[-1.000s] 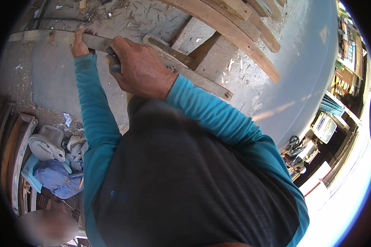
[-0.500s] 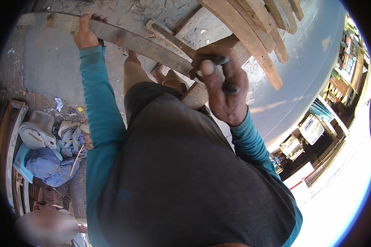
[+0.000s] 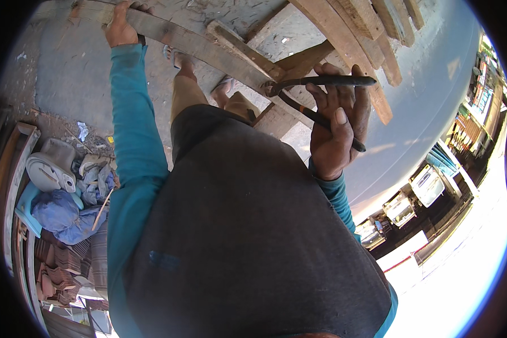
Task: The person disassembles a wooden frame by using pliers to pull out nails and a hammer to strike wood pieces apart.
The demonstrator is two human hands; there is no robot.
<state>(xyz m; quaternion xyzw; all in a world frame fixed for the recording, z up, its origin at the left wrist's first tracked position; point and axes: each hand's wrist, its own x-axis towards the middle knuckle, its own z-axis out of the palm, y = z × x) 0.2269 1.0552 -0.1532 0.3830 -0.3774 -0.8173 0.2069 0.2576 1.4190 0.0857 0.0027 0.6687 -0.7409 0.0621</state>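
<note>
A long weathered wooden plank [image 3: 197, 48] slants from the upper left down to the middle of the view. Near its far left end my left hand [image 3: 122, 28] grips it, thumb on top and fingertips showing over the far edge. My right hand [image 3: 341, 121] holds a pair of pincers [image 3: 315, 80] with black handles spread wide apart, the thumb by the near handle and the fingers by the far one. The jaws of the pincers are at the plank's right end; what they bite on is too small to make out.
Several rough boards [image 3: 349, 42] lie at the upper right, over a grey curved surface [image 3: 428, 96]. Shorter timber pieces [image 3: 245, 48] lie under the plank's right end. At the left are a grey plastic chair [image 3: 50, 169], a blue bag [image 3: 56, 211] and stacked reddish tiles [image 3: 59, 267].
My right hand has moved right and turned, and the pincers' handles have spread from close together to wide apart. The plank and my left hand have shifted slightly up in view.
</note>
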